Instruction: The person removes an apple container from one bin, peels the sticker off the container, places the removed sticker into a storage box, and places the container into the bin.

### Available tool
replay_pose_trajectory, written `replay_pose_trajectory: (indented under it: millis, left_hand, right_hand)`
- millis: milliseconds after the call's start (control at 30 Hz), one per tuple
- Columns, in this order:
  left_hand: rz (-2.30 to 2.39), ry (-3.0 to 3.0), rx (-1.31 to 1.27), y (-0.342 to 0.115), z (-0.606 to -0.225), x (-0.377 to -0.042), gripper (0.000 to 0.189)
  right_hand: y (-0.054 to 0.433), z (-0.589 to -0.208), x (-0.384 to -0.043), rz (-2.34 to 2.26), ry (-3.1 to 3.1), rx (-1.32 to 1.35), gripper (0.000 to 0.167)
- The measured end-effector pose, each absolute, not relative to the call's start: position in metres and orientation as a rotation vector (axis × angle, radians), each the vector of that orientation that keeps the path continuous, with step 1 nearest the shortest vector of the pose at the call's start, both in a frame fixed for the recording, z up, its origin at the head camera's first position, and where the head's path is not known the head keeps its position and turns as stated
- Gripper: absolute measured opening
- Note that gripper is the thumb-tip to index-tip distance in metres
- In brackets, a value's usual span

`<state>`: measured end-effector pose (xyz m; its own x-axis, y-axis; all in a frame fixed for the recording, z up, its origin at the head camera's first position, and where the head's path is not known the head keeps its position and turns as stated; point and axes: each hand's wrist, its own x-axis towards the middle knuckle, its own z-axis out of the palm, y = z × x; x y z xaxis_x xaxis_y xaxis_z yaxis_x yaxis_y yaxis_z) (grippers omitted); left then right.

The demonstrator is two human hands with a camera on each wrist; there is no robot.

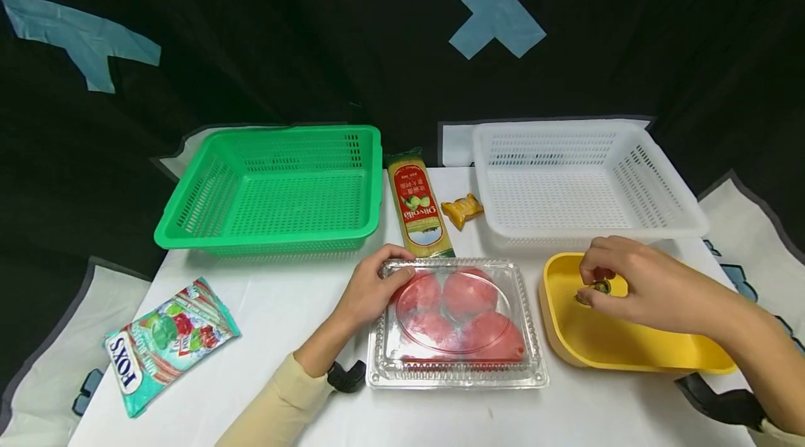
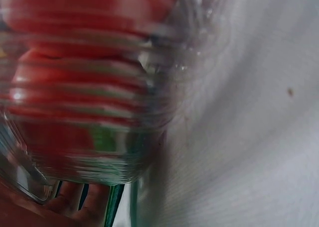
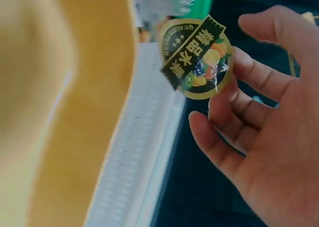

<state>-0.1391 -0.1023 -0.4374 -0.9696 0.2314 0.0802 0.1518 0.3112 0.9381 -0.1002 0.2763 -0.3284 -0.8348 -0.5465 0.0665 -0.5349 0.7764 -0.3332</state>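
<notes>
My left hand grips the far left corner of a clear plastic clamshell box, thumb on the lid and other fingers along the outer side. Several round red fruits, like tomatoes, show through the lid; the left wrist view has the ribbed box wall close up. My right hand is over a yellow tub. At its curled fingertips is a round black-and-gold sticker with fruit pictures, upright and face out in the right wrist view. The thumb stands a little apart from the sticker there.
A green basket stands at back left, a white basket at back right. Between them lie an Olivoilà packet and a small orange-yellow wrapped piece. A Fox's sweets bag lies at the left.
</notes>
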Motion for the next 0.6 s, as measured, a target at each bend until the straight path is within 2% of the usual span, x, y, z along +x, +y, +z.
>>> replay_pose_trajectory:
  millis: [200, 600]
  left_hand:
    - [1.760, 2.482, 0.360, -0.101, -0.441, -0.142, 0.015]
    - [1.772, 2.486, 0.364, -0.101, -0.440, -0.140, 0.015]
  right_hand:
    - [0.293, -0.331, -0.114, -0.465, 2.692, -0.831, 0.021]
    - [0.311, -0.362, -0.137, -0.448, 2.417, -0.841, 0.025]
